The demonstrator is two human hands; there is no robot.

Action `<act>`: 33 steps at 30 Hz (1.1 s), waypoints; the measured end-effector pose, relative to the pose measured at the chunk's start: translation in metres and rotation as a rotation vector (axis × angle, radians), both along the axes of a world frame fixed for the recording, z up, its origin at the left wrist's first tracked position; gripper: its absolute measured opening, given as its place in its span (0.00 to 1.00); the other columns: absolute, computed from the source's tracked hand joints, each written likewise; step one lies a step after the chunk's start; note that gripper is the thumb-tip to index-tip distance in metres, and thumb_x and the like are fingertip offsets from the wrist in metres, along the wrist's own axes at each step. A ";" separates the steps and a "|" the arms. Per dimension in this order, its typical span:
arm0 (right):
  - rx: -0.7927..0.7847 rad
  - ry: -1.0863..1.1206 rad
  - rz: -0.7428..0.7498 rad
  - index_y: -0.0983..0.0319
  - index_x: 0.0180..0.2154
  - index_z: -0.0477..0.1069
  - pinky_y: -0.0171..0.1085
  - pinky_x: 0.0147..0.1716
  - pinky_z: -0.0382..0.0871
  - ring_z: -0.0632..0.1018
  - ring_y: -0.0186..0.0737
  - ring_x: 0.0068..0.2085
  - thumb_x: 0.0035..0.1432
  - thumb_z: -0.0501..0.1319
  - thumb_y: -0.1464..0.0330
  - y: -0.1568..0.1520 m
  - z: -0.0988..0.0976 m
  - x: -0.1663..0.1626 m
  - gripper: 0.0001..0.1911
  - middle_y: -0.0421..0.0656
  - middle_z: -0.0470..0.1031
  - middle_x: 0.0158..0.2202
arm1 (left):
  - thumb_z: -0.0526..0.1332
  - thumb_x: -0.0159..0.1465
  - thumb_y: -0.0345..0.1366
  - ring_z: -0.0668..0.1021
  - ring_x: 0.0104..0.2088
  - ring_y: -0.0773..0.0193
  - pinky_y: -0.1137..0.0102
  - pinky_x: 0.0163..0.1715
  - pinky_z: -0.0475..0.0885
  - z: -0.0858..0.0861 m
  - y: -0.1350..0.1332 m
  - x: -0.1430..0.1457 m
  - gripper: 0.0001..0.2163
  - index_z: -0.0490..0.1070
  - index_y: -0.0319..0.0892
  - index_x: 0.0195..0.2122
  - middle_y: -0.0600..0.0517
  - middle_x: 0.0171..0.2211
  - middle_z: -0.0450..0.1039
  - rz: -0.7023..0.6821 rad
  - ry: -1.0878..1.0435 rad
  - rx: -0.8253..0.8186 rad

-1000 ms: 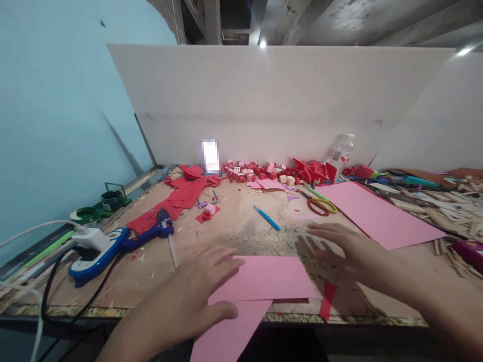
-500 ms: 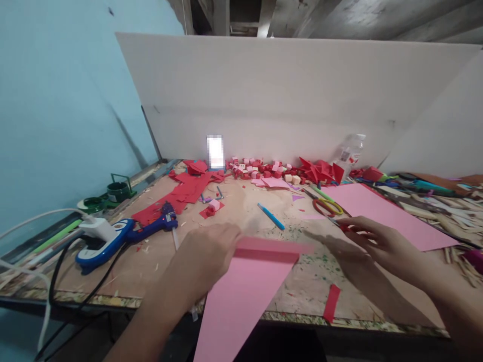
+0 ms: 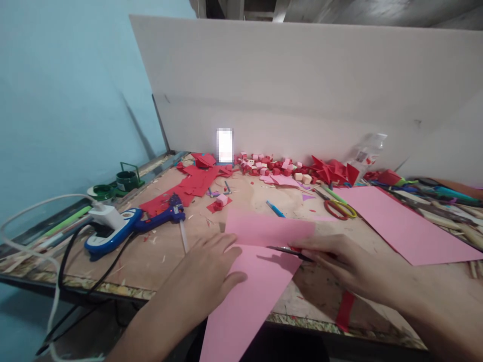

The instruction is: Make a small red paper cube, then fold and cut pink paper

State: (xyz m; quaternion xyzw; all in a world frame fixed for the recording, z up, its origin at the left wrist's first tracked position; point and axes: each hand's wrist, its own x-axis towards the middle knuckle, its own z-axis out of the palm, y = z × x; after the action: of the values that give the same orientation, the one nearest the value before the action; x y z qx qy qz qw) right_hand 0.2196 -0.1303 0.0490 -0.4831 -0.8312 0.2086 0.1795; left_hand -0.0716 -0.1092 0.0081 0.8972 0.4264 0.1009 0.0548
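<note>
A pink sheet of paper (image 3: 241, 306) lies over the table's front edge, its lower end hanging past it. A crease crosses its upper part, with a lighter pink flap (image 3: 269, 229) beyond. My left hand (image 3: 213, 266) rests flat on the sheet's left side, fingers spread. My right hand (image 3: 334, 256) grips a knife (image 3: 285, 251) with a slim dark blade. The blade points left, just over the sheet near the crease; whether it touches the paper I cannot tell. My fingers hide most of the handle.
Beyond the flap lies a blue pen (image 3: 275, 208). Scissors (image 3: 341, 209) and another pink sheet (image 3: 400, 223) are on the right. At left are a blue glue gun (image 3: 162, 217) and a power strip (image 3: 113, 236) with cables. Paper-covered cubes (image 3: 264, 165) line the back.
My right hand has come left from beside the scissors with the knife, over the sheet. My left hand has let go of the upper edge and flattened onto the paper. The view has shifted slightly.
</note>
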 end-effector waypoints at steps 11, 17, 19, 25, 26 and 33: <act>-0.149 -0.018 0.086 0.57 0.46 0.82 0.38 0.45 0.73 0.80 0.45 0.46 0.68 0.63 0.64 0.040 -0.010 -0.042 0.10 0.43 0.83 0.48 | 0.69 0.65 0.47 0.73 0.64 0.44 0.50 0.63 0.68 -0.010 -0.001 -0.023 0.22 0.75 0.45 0.58 0.45 0.62 0.74 -0.103 -0.156 -0.080; -0.179 -0.022 0.160 0.57 0.44 0.82 0.38 0.45 0.72 0.79 0.45 0.45 0.72 0.61 0.61 0.050 -0.008 -0.045 0.12 0.44 0.81 0.46 | 0.63 0.70 0.44 0.74 0.63 0.49 0.55 0.64 0.68 -0.019 0.001 -0.030 0.17 0.75 0.42 0.57 0.46 0.62 0.75 -0.077 -0.237 -0.118; -0.183 -0.023 0.156 0.58 0.44 0.83 0.39 0.46 0.72 0.79 0.47 0.47 0.73 0.60 0.59 0.052 -0.010 -0.044 0.14 0.45 0.81 0.48 | 0.60 0.72 0.42 0.74 0.63 0.52 0.56 0.65 0.68 -0.022 0.002 -0.030 0.16 0.75 0.42 0.58 0.47 0.62 0.75 -0.067 -0.256 -0.133; -0.210 -0.041 0.093 0.56 0.49 0.82 0.39 0.47 0.75 0.81 0.48 0.48 0.69 0.64 0.60 0.052 -0.012 -0.040 0.13 0.44 0.82 0.50 | 0.56 0.75 0.36 0.76 0.61 0.55 0.58 0.65 0.69 -0.025 0.007 -0.032 0.13 0.78 0.43 0.53 0.48 0.60 0.77 -0.121 -0.224 -0.100; -0.214 -0.051 0.069 0.55 0.51 0.82 0.39 0.46 0.76 0.81 0.48 0.48 0.68 0.65 0.61 0.051 -0.012 -0.037 0.13 0.43 0.82 0.51 | 0.56 0.75 0.36 0.77 0.61 0.55 0.57 0.66 0.68 -0.027 0.008 -0.032 0.13 0.78 0.43 0.53 0.48 0.60 0.77 -0.135 -0.222 -0.069; -0.019 -0.148 0.144 0.48 0.53 0.81 0.38 0.40 0.83 0.84 0.51 0.48 0.67 0.62 0.65 0.049 -0.009 -0.018 0.16 0.41 0.83 0.52 | 0.64 0.69 0.47 0.74 0.63 0.45 0.47 0.62 0.73 -0.037 0.023 -0.027 0.24 0.71 0.41 0.63 0.43 0.65 0.72 -0.046 -0.235 0.117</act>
State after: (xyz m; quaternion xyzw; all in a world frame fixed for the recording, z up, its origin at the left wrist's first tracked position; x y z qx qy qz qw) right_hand 0.2018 -0.0815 0.0403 -0.4381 -0.8727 0.1925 0.0977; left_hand -0.0990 -0.0864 -0.0292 0.8904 0.3898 0.2288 0.0543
